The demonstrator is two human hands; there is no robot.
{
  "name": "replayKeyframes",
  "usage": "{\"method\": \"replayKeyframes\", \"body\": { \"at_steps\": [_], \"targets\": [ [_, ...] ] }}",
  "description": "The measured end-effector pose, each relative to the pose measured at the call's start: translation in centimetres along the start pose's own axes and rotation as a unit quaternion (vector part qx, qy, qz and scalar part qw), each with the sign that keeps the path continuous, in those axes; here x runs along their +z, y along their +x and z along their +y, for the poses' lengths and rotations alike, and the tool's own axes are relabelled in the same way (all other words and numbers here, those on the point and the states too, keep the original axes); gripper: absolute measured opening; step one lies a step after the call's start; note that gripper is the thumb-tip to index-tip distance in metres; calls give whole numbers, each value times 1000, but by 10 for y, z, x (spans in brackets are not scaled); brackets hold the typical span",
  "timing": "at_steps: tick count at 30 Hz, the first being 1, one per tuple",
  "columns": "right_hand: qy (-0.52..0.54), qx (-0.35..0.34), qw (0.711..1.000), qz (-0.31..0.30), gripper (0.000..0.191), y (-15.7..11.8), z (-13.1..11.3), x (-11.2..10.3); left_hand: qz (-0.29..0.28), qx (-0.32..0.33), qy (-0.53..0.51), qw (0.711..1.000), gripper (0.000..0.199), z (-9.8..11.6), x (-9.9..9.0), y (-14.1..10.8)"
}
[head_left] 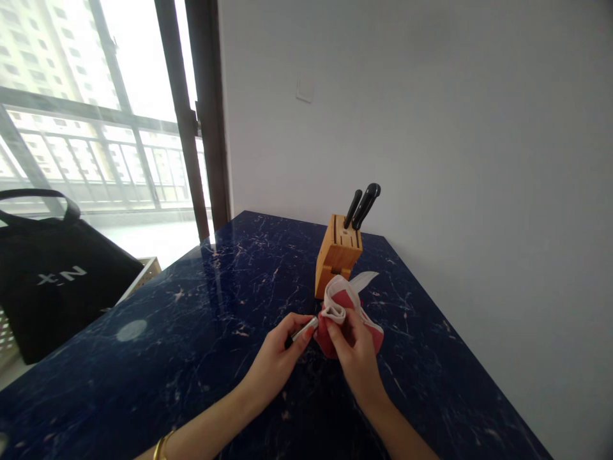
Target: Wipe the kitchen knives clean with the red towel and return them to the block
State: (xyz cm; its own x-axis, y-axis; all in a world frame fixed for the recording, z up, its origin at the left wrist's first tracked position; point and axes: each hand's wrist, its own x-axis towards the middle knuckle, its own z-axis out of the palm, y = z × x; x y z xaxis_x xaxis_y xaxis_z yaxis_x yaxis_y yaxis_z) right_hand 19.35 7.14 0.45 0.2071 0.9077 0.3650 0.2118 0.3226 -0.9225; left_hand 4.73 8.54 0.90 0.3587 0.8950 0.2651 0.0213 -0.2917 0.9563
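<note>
My left hand (285, 342) is closed on a knife near its handle end, where a narrow silvery part (305, 328) shows between thumb and fingers. A red and white cloth (342, 297) is bunched around the middle of the knife and hides it there. Beyond the cloth the bare blade (364, 281) sticks out, its tip pointing up and to the right. Fingers of my right hand (353, 342) pinch the folded cloth. Just behind both hands stands a wooden knife block (339, 252), with black-handled knives (365, 206) in its top slots.
The dark blue marble-patterned table (230, 275) runs back to a white wall (431, 128). At left, a black bag (57, 281) rests by a pale perforated basket (148, 271). Behind it are a dark door frame (208, 115) and bright windows.
</note>
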Motion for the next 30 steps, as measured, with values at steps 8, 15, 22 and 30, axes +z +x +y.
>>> {"method": "replayKeyframes", "body": {
  "at_steps": [8, 15, 22, 30],
  "targets": [
    [374, 126, 918, 36, 20, -1, 1, 17, 9, -11, -36, 999, 28, 2, -5, 3],
    [411, 171, 895, -36, 13, -5, -3, 20, -30, 22, -29, 999, 21, 2, -1, 0],
    [395, 173, 902, -26, 11, -2, -1, 15, -21, 40, -2, 999, 17, -3, 6, -4],
    [401, 145, 904, -35, 15, -5, -3, 20, 0, -6, -53, 999, 20, -3, 3, 1]
  ]
}}
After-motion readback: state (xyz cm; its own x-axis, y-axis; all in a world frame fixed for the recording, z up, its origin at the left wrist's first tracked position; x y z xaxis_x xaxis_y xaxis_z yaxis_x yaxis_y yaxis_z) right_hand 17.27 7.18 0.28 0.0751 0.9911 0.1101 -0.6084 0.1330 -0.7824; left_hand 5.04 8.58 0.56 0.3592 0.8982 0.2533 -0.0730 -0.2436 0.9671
